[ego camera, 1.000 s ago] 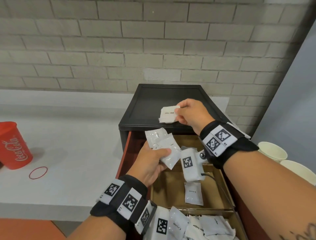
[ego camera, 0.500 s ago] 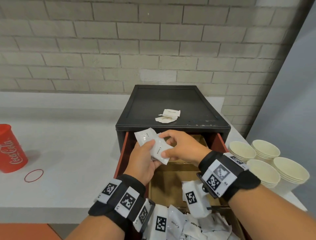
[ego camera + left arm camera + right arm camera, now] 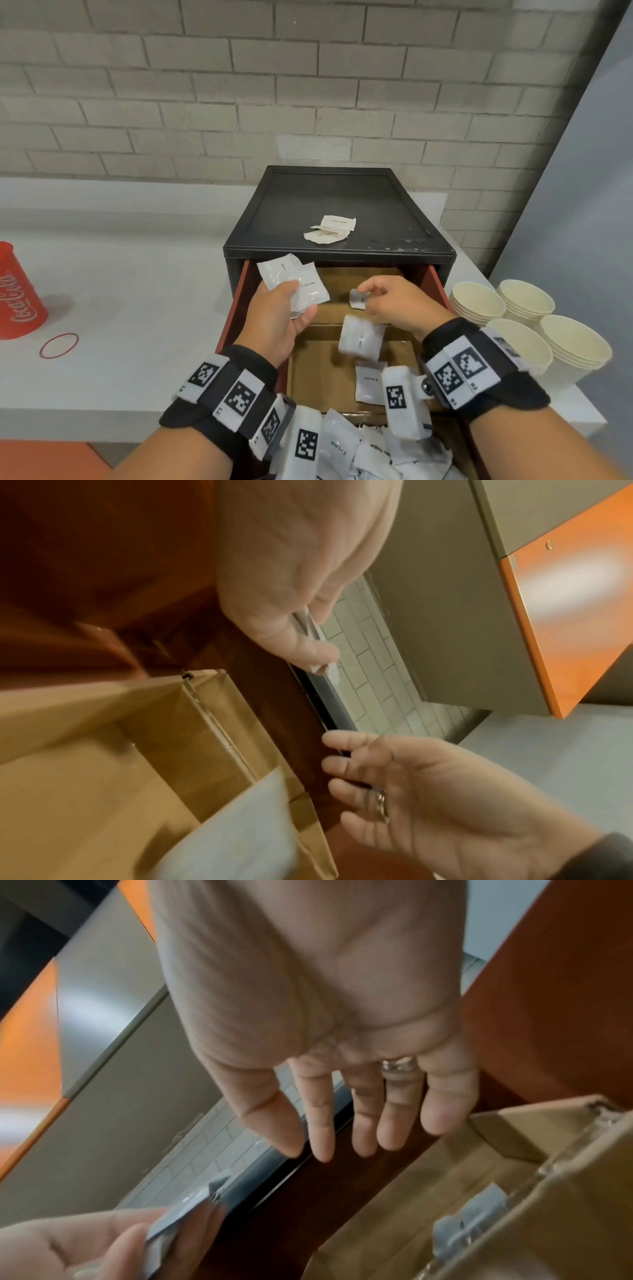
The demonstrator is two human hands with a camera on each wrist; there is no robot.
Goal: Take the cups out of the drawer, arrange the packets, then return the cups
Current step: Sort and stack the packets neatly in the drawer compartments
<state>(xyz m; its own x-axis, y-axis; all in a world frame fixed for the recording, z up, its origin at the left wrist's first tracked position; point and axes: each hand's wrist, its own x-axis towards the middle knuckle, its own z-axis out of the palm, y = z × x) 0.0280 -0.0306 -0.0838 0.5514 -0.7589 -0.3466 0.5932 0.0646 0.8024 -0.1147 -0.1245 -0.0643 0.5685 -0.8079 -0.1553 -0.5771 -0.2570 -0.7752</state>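
Packets: left hand (image 3: 281, 318) holds a small fan of white cream packets (image 3: 294, 284) above the far-left part of the open drawer (image 3: 435, 281); thumb across their face, grip pinching them. Right hand (image 3: 397, 305) over the drawer's middle, fingers straight and spread in the right wrist view, holding nothing; two blurred packets (image 3: 359, 337) in mid-air just below it, apparently dropping toward the middle cardboard compartment (image 3: 318, 377); one cream packet (image 3: 370, 382) lies flat there already. Near compartment holds a loose heap of packets (image 3: 363, 452), unsorted. Two more packets (image 3: 330, 229) rest on the black cabinet top (image 3: 342, 205).

Cups (image 3: 513, 322): four stacks of paper cups on the counter (image 3: 137, 291) right of the drawer, already out.

Outward: red Coca-Cola cup (image 3: 17, 294) and a red rubber band (image 3: 59, 345) at far left on the counter.

Step in hand, by my reading: arranging packets by kind, well short of done; cups' return not yet begun.

Next move calls for: right hand to take another packet from the left hand's fan or the near heap, read its label, lay it flat in the matching compartment; thin slippery sachets, so a fingertip pinch at the edge.
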